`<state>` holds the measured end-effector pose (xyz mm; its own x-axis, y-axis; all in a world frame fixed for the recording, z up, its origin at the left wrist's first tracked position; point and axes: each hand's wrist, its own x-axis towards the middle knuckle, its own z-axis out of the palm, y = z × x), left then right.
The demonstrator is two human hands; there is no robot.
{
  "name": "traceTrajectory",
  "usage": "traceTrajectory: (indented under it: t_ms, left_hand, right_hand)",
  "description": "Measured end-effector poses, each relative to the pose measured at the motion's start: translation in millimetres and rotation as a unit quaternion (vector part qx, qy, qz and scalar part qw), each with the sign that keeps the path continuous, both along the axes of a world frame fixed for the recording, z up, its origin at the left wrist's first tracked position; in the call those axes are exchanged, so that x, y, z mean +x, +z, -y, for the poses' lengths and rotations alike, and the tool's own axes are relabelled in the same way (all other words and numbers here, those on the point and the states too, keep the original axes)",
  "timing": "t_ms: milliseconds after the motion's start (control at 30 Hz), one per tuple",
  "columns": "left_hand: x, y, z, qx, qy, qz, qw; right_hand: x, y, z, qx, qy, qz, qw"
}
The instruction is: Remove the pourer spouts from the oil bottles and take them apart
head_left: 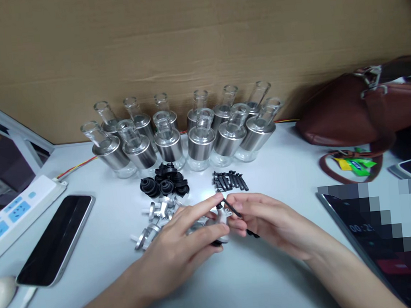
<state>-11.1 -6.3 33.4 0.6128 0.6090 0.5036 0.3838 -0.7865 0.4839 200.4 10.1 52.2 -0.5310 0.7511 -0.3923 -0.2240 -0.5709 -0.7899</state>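
Note:
My left hand [189,239] is closed round a silver metal pourer spout [222,217] with a dark underside, at the middle front of the table. Between the thumb and fingers of my right hand [264,216] is a slim black lever [232,208], its far end touching the top of the spout by my left index finger. Another dark piece [253,233] shows below my right hand, partly hidden. More silver pourer spouts [163,206] lie just left of my left hand. Behind them is a heap of black ribbed stoppers [165,180]. Several black levers [230,180] lie in a group beyond my hands.
Two rows of glass bottles with steel sleeves [169,150] stand before a cardboard wall [189,45]. On the left are a power strip [16,213] and a phone [56,239]. A brown bag [353,110], small green packets [359,165] and a dark-screened device [356,236] occupy the right.

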Motion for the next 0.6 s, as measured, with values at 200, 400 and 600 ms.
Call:
traceTrajectory:
  t_ms: [200,400,600]
  left_hand:
    - [-0.4,0.8,0.9,-0.004,0.004,0.012,1.0]
    - [0.8,4.6,2.5,-0.009,-0.003,0.04,0.999]
    - [2.0,7.8,3.3,-0.024,-0.014,0.067,0.997]
  right_hand:
    - [-0.7,-0.6,0.0,0.022,0.015,-0.012,1.0]
    - [-1.4,-3.8,1.0,0.041,0.037,-0.043,0.998]
    - [1.9,-5.0,4.9,0.069,0.056,-0.052,0.995]
